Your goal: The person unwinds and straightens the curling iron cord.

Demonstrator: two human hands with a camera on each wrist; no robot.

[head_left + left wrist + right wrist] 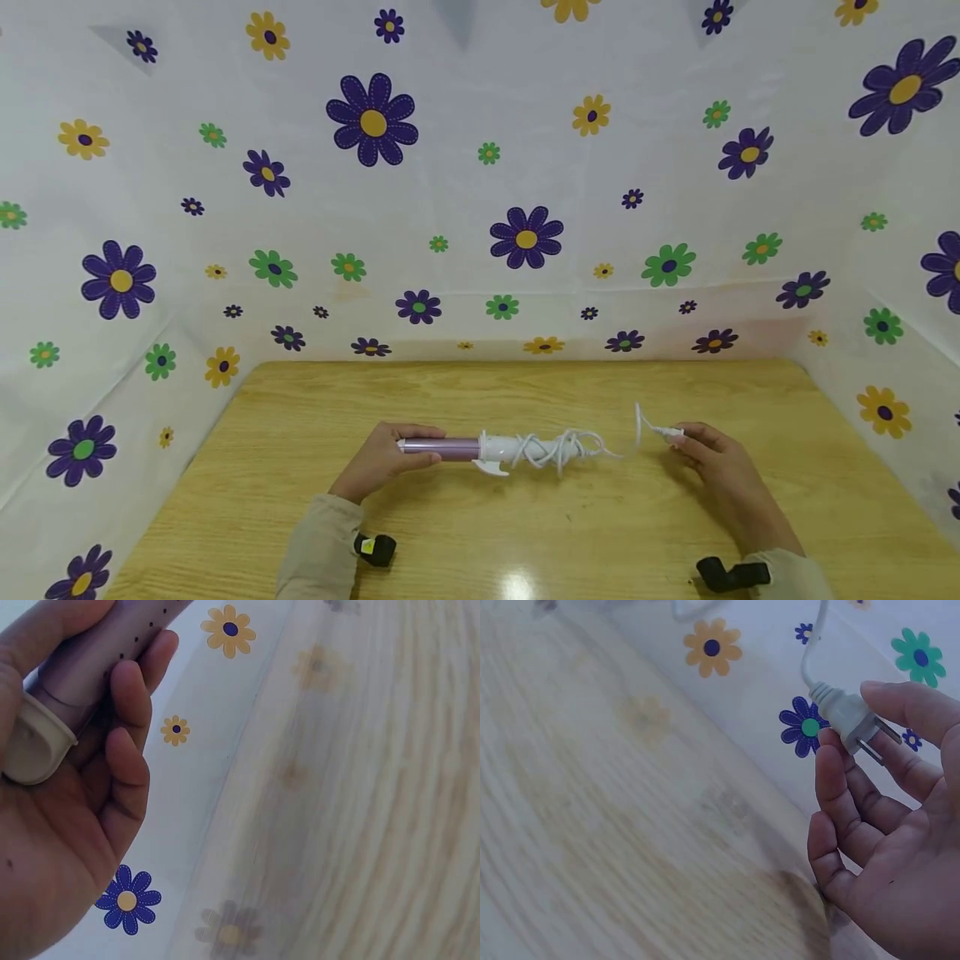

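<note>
A curling iron (457, 450) with a pinkish-purple barrel and white handle is held level above the table. My left hand (390, 458) grips the barrel near its pale tip. In the left wrist view, fingers and thumb curl round the perforated barrel (82, 664), and the cream end cap (37, 746) sits by the palm. White cord (551, 452) is wound loosely in crossing loops about the handle. From there a loose length runs right to the two-pronged plug (847, 716). My right hand (720, 471) pinches that plug between thumb and fingers, its metal prongs towards the palm.
Beneath both hands is a wood-grain table (525, 517). A white flower-patterned sheet (450, 192) stands behind it and along both sides. Black wrist mounts (378, 550) are worn below each hand.
</note>
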